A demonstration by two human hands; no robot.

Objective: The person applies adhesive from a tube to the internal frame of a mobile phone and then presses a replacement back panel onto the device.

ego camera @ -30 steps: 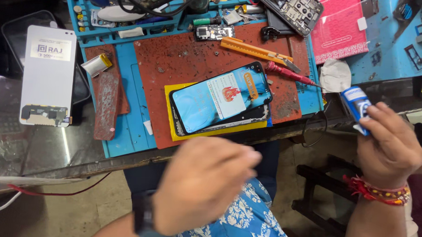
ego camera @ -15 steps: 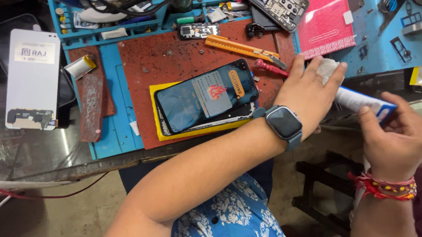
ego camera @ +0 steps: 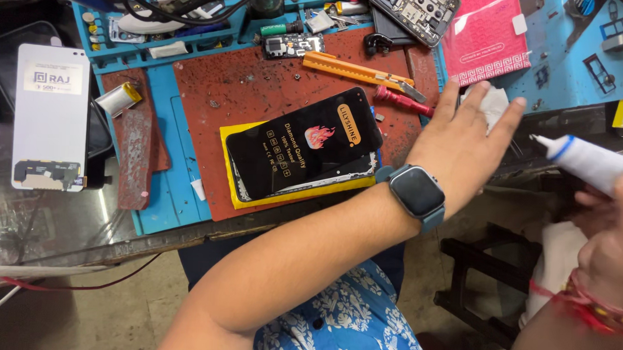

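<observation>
My left hand [ego camera: 464, 142] reaches across the bench, fingers spread, its tips resting on a crumpled white tissue [ego camera: 492, 105] at the mat's right edge. A blue smartwatch [ego camera: 416, 193] is on that wrist. My right hand [ego camera: 613, 237] at the right edge holds a white glue tube [ego camera: 582, 162] with a blue band, nozzle pointing left toward the left hand. A black phone screen [ego camera: 302, 150] lies on a yellow card [ego camera: 235, 139] on the red mat [ego camera: 245, 86].
An orange utility knife [ego camera: 356, 71], a red-handled tool [ego camera: 402, 101], a small circuit board [ego camera: 293, 47], an opened phone [ego camera: 417, 9] and a pink packet [ego camera: 487, 36] lie behind. A white phone panel [ego camera: 50, 117] and a small battery [ego camera: 119, 98] sit left.
My left hand rose from my lap and crossed over to the tissue at the right. The right hand with the tube shifted lower and rightward in view.
</observation>
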